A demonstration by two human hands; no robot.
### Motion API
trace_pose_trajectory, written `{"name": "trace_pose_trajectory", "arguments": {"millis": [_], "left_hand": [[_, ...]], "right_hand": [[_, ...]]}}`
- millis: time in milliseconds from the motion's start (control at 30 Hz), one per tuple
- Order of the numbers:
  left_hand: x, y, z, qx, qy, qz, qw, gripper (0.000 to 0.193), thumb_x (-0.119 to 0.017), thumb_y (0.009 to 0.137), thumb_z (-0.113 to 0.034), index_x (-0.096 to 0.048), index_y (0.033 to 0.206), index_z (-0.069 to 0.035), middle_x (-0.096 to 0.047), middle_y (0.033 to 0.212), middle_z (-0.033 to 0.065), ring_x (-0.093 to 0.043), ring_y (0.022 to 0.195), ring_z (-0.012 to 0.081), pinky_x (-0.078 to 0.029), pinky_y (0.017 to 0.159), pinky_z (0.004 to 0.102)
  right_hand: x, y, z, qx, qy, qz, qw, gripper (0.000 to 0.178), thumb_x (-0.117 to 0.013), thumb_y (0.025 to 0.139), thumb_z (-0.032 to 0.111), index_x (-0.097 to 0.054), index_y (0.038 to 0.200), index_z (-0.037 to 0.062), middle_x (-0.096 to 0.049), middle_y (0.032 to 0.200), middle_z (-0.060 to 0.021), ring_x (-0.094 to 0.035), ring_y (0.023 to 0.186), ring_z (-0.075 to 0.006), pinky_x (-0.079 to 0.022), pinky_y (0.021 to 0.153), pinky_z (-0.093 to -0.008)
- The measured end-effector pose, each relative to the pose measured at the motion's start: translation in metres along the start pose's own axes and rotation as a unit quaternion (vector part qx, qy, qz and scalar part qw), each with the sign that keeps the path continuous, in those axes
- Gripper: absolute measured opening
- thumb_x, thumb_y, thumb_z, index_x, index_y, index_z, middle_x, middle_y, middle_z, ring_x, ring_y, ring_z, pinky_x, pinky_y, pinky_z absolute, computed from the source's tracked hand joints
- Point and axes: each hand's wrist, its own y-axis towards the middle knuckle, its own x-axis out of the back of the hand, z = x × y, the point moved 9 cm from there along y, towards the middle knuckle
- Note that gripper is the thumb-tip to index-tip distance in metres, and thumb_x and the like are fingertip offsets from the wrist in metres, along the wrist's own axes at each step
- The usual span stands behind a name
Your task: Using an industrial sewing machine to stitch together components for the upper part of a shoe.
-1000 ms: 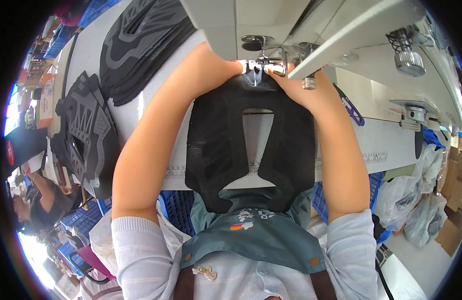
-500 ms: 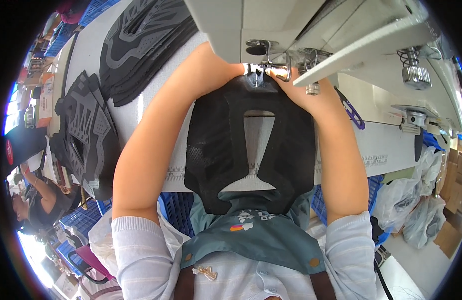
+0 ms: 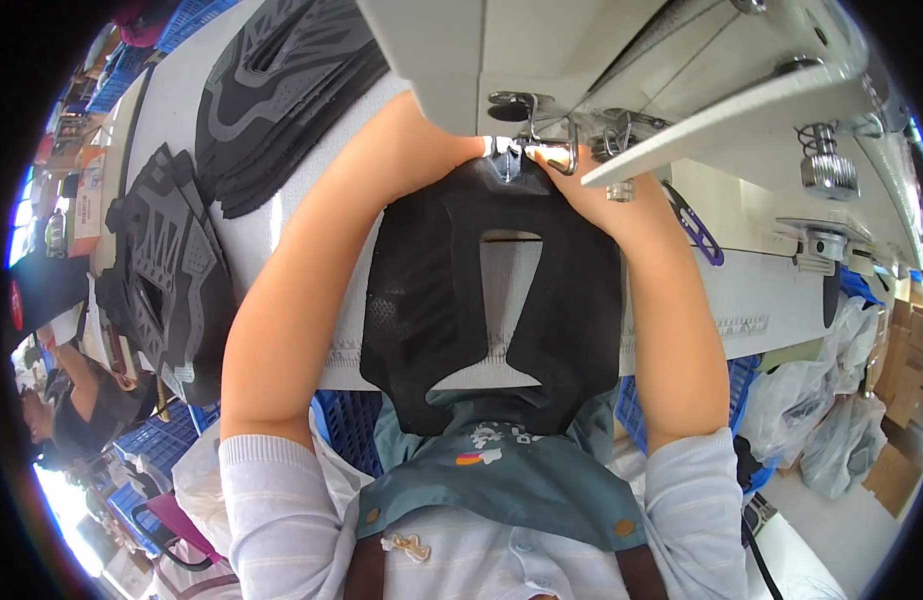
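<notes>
One pale desk (image 3: 766, 290), running across the view; ruler strip (image 3: 351, 356) along its near edge. Sewing machine (image 3: 441, 50), cream, stands over the far part, its head above the hands. Teal apron (image 3: 491, 475) on the person, just below the desk edge. Black panel (image 3: 421, 315) lies flat on the desk, central; far end at the needle area, near end overhanging the edge in front of the apron. Tapered cutout in its middle, desk visible through it.

Two piles at left: larger stack (image 3: 241, 125) of grey-black pieces, upper left; smaller stack (image 3: 171, 265) nearer the person, pieces fanned.

Left hand (image 3: 433, 143) at the panel's far left corner, beside the needle area; fingers mostly hidden by the machine head, grip cannot be told. Right hand (image 3: 581, 200) at the far right corner, partly behind a lever; one fingertip visible near the presser foot (image 3: 508, 166), finger spread cannot be told.

Purple tool (image 3: 696, 230) right of the right forearm. Knurled knob (image 3: 829, 178), upper right.
</notes>
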Motion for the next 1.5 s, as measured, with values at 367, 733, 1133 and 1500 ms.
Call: {"name": "trace_pose_trajectory", "arguments": {"millis": [367, 733, 1133, 1500], "left_hand": [[0.001, 0.004, -0.002, -0.04, -0.004, -0.012, 0.999, 0.022, -0.062, 0.075, -0.014, -0.064, 0.093, -0.001, -0.065, 0.087, 0.0166, -0.062, 0.081, 0.0307, -0.049, 0.071, 0.0372], [0.01, -0.006, -0.006, 0.068, -0.052, -0.006, 0.996, 0.028, -0.064, 0.074, -0.01, -0.062, 0.1, 0.001, -0.066, 0.091, 0.0167, -0.062, 0.084, 0.0271, -0.048, 0.075, 0.0345], [0.005, -0.004, 0.002, 0.008, -0.009, -0.024, 1.0, 0.029, -0.067, 0.073, -0.015, -0.063, 0.098, 0.0, -0.066, 0.092, 0.0176, -0.062, 0.086, 0.0303, -0.049, 0.075, 0.0357], [0.007, -0.003, -0.001, -0.011, -0.009, -0.048, 0.999, 0.027, -0.067, 0.074, -0.013, -0.063, 0.097, 0.0, -0.065, 0.09, 0.0172, -0.062, 0.085, 0.0314, -0.049, 0.075, 0.036]], "right_hand": [[0.003, -0.002, 0.005, 0.069, 0.031, -0.118, 0.99, 0.051, -0.049, 0.084, 0.052, -0.062, 0.094, 0.004, -0.063, 0.088, -0.0184, -0.061, 0.085, -0.0355, -0.048, 0.076, -0.0407], [-0.001, 0.005, 0.001, 0.111, 0.094, -0.122, 0.982, 0.036, -0.064, 0.08, 0.038, -0.063, 0.084, 0.0025, -0.064, 0.074, -0.0159, -0.061, 0.071, -0.0329, -0.047, 0.064, -0.0379], [0.021, -0.017, 0.015, 0.106, 0.025, -0.235, 0.966, 0.045, -0.059, 0.079, 0.042, -0.066, 0.066, 0.0004, -0.062, 0.063, -0.0163, -0.063, 0.065, -0.0316, -0.05, 0.061, -0.0398], [0.016, -0.016, 0.008, 0.188, 0.036, -0.346, 0.919, 0.027, -0.062, 0.071, 0.03, -0.066, 0.059, 0.0055, -0.06, 0.057, -0.0118, -0.062, 0.057, -0.0286, -0.049, 0.055, -0.0396]]}}
